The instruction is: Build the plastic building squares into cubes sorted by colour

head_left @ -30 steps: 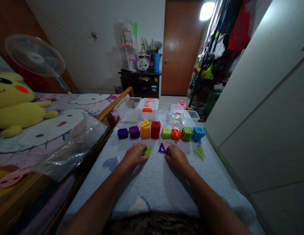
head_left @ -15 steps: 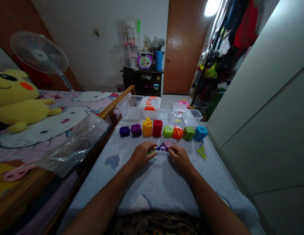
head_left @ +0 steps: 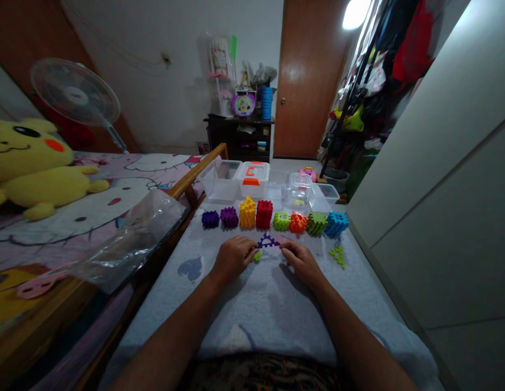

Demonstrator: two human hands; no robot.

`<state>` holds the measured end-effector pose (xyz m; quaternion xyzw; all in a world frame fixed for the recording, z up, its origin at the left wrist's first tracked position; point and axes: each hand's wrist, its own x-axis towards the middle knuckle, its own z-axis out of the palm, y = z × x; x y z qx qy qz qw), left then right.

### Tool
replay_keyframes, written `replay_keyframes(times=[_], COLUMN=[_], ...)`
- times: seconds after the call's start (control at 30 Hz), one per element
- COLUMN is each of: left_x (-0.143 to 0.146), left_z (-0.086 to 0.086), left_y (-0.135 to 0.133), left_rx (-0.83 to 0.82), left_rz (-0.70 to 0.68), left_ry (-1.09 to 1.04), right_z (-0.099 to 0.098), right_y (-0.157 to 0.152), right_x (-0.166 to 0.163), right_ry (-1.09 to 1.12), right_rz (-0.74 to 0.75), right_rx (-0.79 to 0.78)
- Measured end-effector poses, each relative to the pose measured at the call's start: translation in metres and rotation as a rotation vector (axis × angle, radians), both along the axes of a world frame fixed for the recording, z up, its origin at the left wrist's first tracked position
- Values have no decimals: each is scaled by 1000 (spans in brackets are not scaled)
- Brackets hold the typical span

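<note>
Between my two hands is a purple triangular building piece (head_left: 269,241) with notched edges and an arched cut-out. My left hand (head_left: 235,257) pinches its left corner, and my right hand (head_left: 300,262) pinches the right corner. Under the left fingertips a small part of a green piece (head_left: 257,256) shows on the cloth; the rest of it is hidden. Off to the right lies a green triangular piece (head_left: 338,256). Behind the hands stand stacks of notched pieces in a row, among them purple (head_left: 229,217), yellow (head_left: 247,212), red (head_left: 264,214), orange (head_left: 298,222) and blue (head_left: 336,224).
Clear plastic boxes (head_left: 220,184) and a lidded box with orange clips (head_left: 254,176) stand behind the row. On the left, a wooden bed rail (head_left: 195,175) runs beside the cloth-covered surface (head_left: 272,320), with a plastic bag (head_left: 130,244) over it. A white cabinet (head_left: 435,179) borders the right.
My left fingers, apart before, have closed on the purple piece's left corner. The piece is now held at both ends, and the green piece beneath shows more. The view has shifted slightly.
</note>
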<state>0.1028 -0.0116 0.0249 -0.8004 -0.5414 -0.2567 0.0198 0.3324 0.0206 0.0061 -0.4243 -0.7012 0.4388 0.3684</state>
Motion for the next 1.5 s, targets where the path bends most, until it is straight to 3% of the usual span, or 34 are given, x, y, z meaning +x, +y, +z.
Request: replay_keyframes(times=[0.27, 0.43, 0.63, 0.9, 1.5], left_x=[-85, -107, -104, -101, -109], left_z=[24, 29, 22, 18, 9], left_y=[-4, 13, 38, 40, 42], left_rx=[47, -68, -152, -188, -183], left_rz=[613, 813, 842, 795, 726], left_ry=[-202, -95, 52, 192, 147], right_z=[-13, -14, -12, -9, -10], right_y=[2, 2, 0, -1, -2], right_x=[4, 3, 4, 4, 4], right_ry=[-65, -125, -152, -168, -169], right_rz=[2, 10, -5, 2, -8], right_rx=[34, 85, 93, 87, 123])
